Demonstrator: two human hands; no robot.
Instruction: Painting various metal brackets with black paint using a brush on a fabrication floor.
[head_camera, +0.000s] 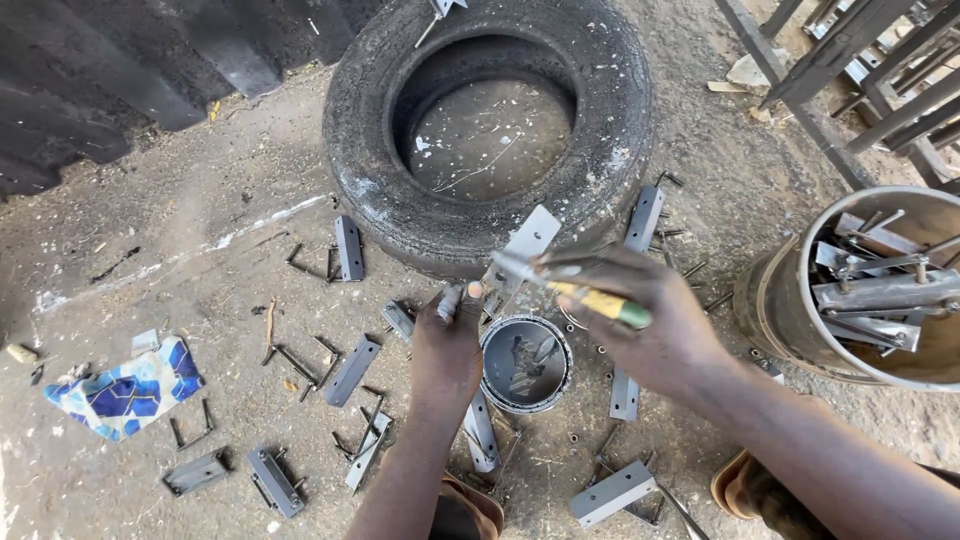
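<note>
Two hands working at centre frame: left hand (447, 335) pinching a small bolt (449, 300) between closed fingertips, right hand (640, 320) wrapping shut around a yellow-green handled brush (585, 298), pressing its tip to a grey metal bracket (520, 250) leaning on the tyre (610, 150). Lying scattered across the dirt around the small tin (526, 363), many more brackets waiting, judging the job far from done; standing at right, a big drum (775, 300) holding several already.

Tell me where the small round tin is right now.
In the head view the small round tin sits on the dirt just below centre, in front of the tyre, between the left hand and the right hand.
</note>
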